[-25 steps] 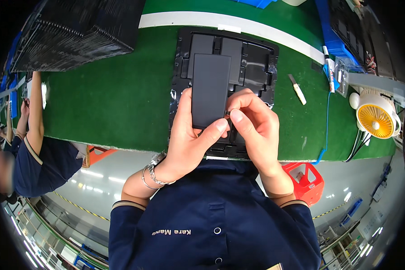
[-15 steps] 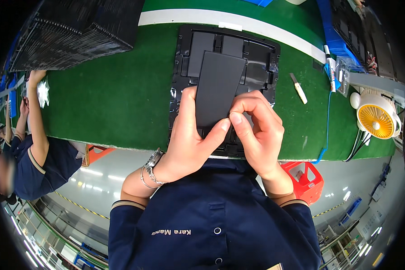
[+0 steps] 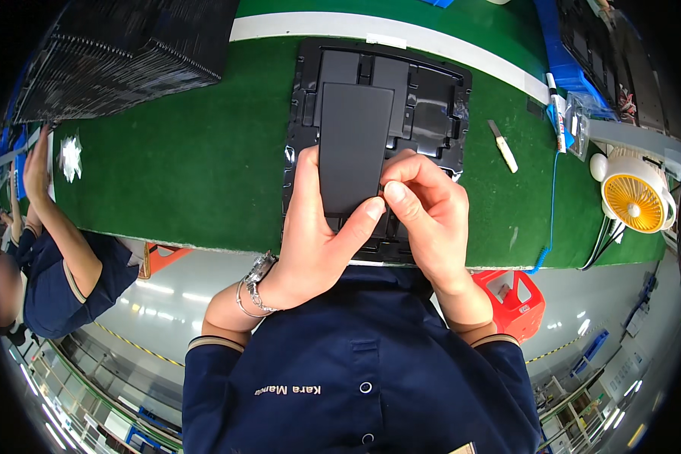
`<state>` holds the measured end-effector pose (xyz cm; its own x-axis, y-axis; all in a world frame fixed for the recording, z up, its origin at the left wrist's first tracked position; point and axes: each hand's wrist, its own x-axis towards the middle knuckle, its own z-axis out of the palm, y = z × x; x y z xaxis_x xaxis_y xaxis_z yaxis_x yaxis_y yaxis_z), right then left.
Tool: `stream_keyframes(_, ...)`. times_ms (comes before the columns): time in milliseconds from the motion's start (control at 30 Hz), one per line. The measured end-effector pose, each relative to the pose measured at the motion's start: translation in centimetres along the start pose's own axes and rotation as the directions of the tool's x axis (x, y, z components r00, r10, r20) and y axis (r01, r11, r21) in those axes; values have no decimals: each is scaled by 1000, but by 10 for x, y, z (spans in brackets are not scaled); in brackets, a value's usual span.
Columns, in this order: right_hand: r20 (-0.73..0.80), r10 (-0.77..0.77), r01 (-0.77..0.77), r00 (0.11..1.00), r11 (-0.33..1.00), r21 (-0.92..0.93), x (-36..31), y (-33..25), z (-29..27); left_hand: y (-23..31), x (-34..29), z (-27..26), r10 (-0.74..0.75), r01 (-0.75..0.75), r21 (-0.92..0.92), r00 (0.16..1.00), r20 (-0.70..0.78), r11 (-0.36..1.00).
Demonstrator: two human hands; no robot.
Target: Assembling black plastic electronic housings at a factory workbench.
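Note:
A flat black rectangular panel (image 3: 355, 140) is tilted slightly above a black moulded plastic tray (image 3: 434, 117). My left hand (image 3: 310, 234) is closed around the panel's lower part, fingers along its left side and thumb at the lower right corner. At the panel's lower right edge, my right hand (image 3: 435, 219) pinches thumb and forefinger together. Whatever lies between those fingertips is too small to make out. Two similar dark flat pieces lie in the tray's upper part, a left piece (image 3: 339, 66) and a right piece (image 3: 391, 74), partly covered by the held panel.
Right of the tray lie a white-handled knife (image 3: 505, 153) and a marker (image 3: 557, 113). A small white-and-yellow fan (image 3: 634, 204) stands at the table's right end. A tall stack of black trays (image 3: 121, 68) fills the far left. Beyond the left table edge is a co-worker's arm (image 3: 68, 227).
The panel has shifted a little left and turned more upright, both my hands moving with it. My right hand still pinches at its edge. The co-worker's hand has moved away from the tray stack.

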<state>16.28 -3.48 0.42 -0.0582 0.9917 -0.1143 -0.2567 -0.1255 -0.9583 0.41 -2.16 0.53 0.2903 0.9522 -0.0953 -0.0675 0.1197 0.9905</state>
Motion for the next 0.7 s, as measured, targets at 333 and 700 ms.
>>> stream_keyframes(333,5,-53,53,999,999,-10,3,-2,-6,6,1,-2,-181,214,-287,974,136,934)
stream_keyframes(700,-105,-222,152,969,878,-453,23,-4,-31,-1,6,1,-276,873,-483,483,831,74)
